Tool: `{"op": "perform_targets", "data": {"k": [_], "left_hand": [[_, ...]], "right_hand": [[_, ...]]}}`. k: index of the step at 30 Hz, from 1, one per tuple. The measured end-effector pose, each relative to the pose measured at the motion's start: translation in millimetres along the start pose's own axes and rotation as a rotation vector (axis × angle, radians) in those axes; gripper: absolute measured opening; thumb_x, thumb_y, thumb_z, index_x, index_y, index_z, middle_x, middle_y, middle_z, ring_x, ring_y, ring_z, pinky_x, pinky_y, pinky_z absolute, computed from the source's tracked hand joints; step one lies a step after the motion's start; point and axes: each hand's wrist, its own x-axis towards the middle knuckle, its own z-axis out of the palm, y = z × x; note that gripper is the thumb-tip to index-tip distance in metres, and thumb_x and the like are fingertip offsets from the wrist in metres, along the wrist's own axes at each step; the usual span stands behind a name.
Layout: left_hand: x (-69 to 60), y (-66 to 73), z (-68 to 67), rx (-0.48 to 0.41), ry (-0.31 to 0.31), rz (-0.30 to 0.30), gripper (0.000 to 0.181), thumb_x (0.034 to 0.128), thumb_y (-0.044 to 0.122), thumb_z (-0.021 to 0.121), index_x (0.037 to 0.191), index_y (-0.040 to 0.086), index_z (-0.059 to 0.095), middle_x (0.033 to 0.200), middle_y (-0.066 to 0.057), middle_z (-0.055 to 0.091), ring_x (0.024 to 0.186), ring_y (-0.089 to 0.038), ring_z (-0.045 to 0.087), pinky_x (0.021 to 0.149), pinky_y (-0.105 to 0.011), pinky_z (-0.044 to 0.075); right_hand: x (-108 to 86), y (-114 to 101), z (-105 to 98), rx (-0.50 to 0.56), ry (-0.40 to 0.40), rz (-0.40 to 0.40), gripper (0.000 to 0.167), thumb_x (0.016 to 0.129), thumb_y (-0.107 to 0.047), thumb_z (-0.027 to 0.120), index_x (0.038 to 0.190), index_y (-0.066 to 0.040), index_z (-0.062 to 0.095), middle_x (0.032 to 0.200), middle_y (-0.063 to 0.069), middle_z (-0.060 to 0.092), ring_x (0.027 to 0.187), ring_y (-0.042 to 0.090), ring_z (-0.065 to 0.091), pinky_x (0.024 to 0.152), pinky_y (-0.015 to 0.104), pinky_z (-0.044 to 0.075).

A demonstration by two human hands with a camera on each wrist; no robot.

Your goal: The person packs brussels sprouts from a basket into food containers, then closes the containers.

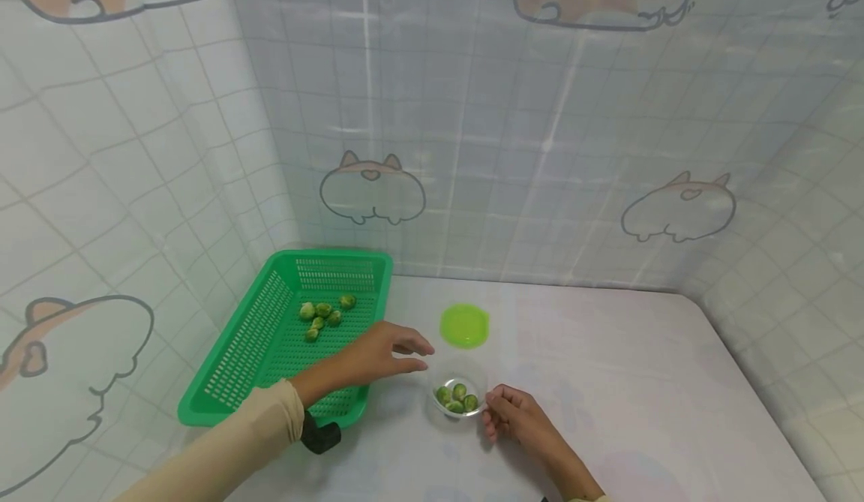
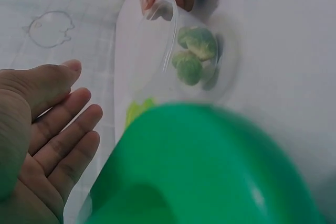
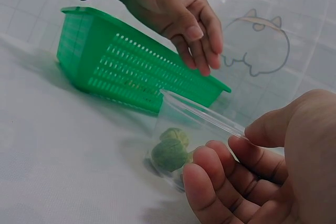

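- head camera, edges and room: from my seat i see the table (image 1: 594, 382) run on past the right hand (image 1: 518, 418) to edges along the patterned wall sheet (image 1: 506, 142). the green basket (image 1: 386, 281) lies under and left of the left hand (image 1: 388, 356), its right rim passing beneath that hand; six sprouts sit inside, beyond the forearm.
- head camera, pose: i have the left hand reaching rightward, thumb and fingers spread apart, holding nothing, a small gap short of the clear cup (image 1: 464, 373). the cup stands between the hands with at least four brussels sprouts (image 1: 459, 392) in it; the right hand holds its near side. the lime lid (image 1: 464, 326) lies just ahead of the cup, beyond the left fingertips.
- left wrist camera: the basket's blurred edge looms close beside the left hand, with the cup past it. i see the palm, thumb raised off the straight-ish fingers; across from it, the right hand is at the cup's rim.
- right wrist camera: the basket's slotted side stands beyond the cup, below the left hand. i see the right thumb and forefinger pinching the rim, the other fingers curled near the cup's wall.
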Motion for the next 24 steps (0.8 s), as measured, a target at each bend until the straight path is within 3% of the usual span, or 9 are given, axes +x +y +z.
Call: {"op": "perform_targets", "data": {"k": [6,13,24], "left_hand": [[-9.2,-5.9,-9.1,0.015,0.058,0.006,0.024,0.093,0.033,0.074,0.116,0.024,0.074,0.114,0.011,0.073,0.109,-0.015,0.068,0.096,-0.042,0.056],[-20.4,-7.2,-19.9,0.053,0.107,-0.056,0.027,0.0935,0.04,0.072,0.12,0.032,0.071,0.122,0.012,0.07,0.116,-0.007,0.064,0.1,-0.037,0.054],[-37.0,-15.3,-34.8,0.103,0.192,-0.102,0.032,0.0935,0.045,0.071,0.123,0.033,0.07,0.125,0.012,0.069,0.119,-0.012,0.064,0.098,-0.046,0.055]], "right_hand": [[0.4,1.2,0.2,-0.001,-0.006,-0.017,0.033,0.103,-0.031,0.057,0.1,0.003,0.059,0.087,0.005,0.065,0.072,0.014,0.06,0.067,0.026,0.056],[1.1,2.4,1.0,0.001,-0.007,-0.027,0.032,0.104,-0.03,0.057,0.1,0.002,0.059,0.086,0.004,0.065,0.071,0.014,0.06,0.067,0.026,0.055],[-0.1,2.6,2.3,-0.003,0.0,-0.021,0.031,0.104,-0.03,0.057,0.099,0.001,0.059,0.087,0.005,0.065,0.072,0.014,0.06,0.067,0.027,0.056]]}}
